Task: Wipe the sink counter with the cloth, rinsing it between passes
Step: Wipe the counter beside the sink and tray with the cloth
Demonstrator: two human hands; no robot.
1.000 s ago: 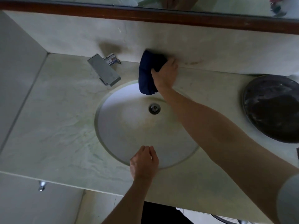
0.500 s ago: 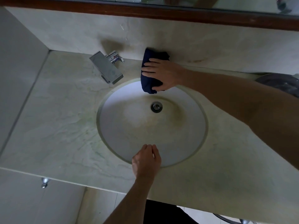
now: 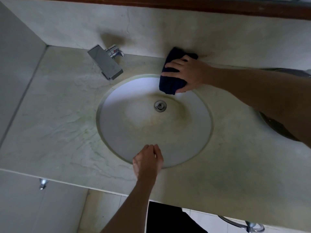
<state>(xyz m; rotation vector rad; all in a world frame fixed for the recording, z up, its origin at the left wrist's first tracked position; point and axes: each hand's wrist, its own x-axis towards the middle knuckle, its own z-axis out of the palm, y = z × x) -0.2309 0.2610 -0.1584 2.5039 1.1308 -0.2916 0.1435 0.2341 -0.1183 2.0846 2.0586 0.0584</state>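
Note:
A dark blue cloth (image 3: pixel 170 81) lies on the pale marble counter (image 3: pixel 55 118) behind the round white sink bowl (image 3: pixel 134 128), its lower end hanging over the bowl's far rim. My right hand (image 3: pixel 190 74) presses flat on the cloth, fingers spread over it, against the back wall. My left hand (image 3: pixel 148 161) rests on the near rim of the sink with its fingers curled and nothing in it.
A chrome tap (image 3: pixel 106 63) stands at the back left of the bowl, and the drain (image 3: pixel 160 105) sits in the bowl's middle. A dark round basin (image 3: pixel 279 126) lies at the right, mostly behind my right forearm. A wooden mirror frame (image 3: pixel 168 4) runs along the top.
My right hand has turned from gripping the cloth's side to lying flat across it, and the cloth has slid a little to the right along the back. The left hand has stayed put.

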